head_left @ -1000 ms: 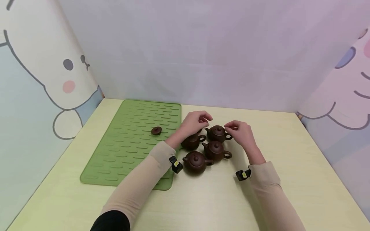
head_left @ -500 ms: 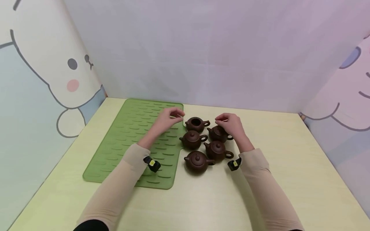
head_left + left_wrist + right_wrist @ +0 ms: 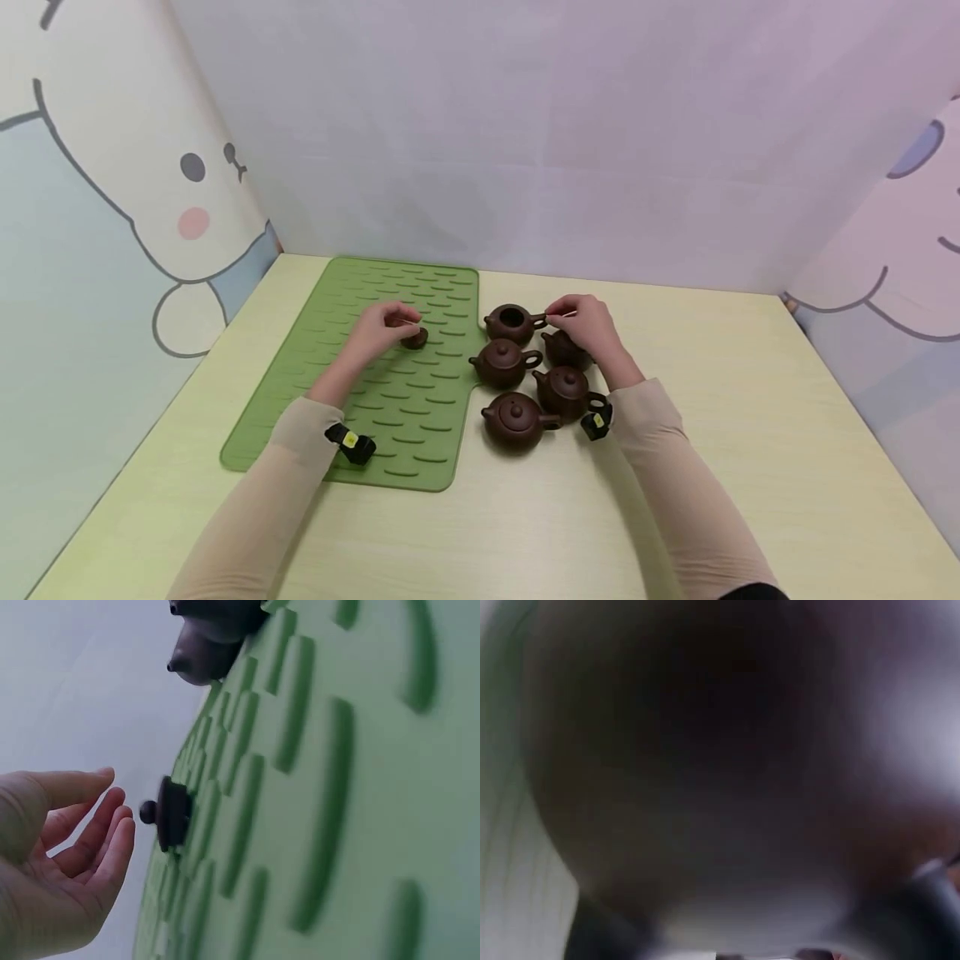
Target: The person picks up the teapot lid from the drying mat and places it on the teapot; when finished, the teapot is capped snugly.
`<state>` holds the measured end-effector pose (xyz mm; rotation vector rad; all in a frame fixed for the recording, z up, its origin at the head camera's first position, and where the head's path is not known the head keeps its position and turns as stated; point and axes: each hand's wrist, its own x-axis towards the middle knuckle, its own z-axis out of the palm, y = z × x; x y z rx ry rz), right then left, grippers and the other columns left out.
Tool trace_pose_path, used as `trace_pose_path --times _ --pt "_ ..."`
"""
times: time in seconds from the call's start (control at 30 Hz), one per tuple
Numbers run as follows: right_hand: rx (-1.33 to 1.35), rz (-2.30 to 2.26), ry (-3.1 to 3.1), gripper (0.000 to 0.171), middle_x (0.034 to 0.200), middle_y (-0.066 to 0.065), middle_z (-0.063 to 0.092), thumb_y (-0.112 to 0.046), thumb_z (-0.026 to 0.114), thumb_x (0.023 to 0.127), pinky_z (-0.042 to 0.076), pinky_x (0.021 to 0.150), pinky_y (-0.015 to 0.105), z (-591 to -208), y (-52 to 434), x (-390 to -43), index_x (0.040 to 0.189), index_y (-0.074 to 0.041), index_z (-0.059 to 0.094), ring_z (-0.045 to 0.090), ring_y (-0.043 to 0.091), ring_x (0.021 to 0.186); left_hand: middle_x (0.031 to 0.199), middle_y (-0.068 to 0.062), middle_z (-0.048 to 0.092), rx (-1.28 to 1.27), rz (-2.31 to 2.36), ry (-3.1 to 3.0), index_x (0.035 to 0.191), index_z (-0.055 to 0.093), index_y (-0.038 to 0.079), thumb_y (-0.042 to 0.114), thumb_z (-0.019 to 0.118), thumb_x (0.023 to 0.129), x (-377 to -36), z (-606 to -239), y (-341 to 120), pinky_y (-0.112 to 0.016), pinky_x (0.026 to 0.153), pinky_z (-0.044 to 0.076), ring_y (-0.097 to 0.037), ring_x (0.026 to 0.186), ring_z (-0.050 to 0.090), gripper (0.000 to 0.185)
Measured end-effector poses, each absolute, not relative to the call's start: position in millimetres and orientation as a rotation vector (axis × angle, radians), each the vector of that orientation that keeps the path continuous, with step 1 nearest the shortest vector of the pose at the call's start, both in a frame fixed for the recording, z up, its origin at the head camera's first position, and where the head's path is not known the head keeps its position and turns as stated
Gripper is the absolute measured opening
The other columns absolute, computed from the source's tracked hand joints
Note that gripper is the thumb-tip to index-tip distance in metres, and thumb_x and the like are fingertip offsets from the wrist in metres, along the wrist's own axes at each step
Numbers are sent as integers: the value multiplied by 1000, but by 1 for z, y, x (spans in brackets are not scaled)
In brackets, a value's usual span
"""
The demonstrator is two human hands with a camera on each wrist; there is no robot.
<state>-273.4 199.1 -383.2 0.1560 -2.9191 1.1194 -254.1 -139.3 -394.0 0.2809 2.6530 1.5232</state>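
Note:
A small brown teapot lid (image 3: 415, 337) lies on the green ribbed mat (image 3: 360, 392). My left hand (image 3: 386, 323) is just left of it. In the left wrist view the lid (image 3: 171, 814) sits on the mat (image 3: 337, 787) a little apart from the relaxed fingers (image 3: 112, 840), which hold nothing. A lidless brown teapot (image 3: 512, 323) stands at the back of a cluster of teapots. My right hand (image 3: 581, 323) has its curled fingertips pinched at that pot's handle and hides most of another teapot (image 3: 558, 350). The right wrist view is a dark blur.
Three lidded brown teapots (image 3: 501, 362) (image 3: 564, 390) (image 3: 516, 421) stand close together on the pale yellow table (image 3: 750, 433), beside the mat's right edge. Cartoon-printed walls enclose the table on the left, back and right.
My left hand went from the back teapot leftward over the mat and now rests open beside the lid. My right hand shifted left to the lidless teapot's handle.

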Motion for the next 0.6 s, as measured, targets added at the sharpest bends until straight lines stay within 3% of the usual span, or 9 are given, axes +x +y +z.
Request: trace_pose_path --times 0.17,0.6 --pt "132 1120 -2919 16 104 11 69 -19 65 88 51 81 42 -384 197 -274 100 -8 71 63 28 96 116 -19 63 204 1512 2617 115 62 -2 9 64 89 -260 -406 -147 -43 93 47 -32 107 59 28" --pt "100 1122 -2892 13 99 10 69 -19 66 88 51 78 41 -390 196 -276 95 -9 70 63 27 92 104 -14 68 99 1376 2758 103 67 6 15 69 86 -266 -404 -134 -39 83 50 -26 95 63 19"
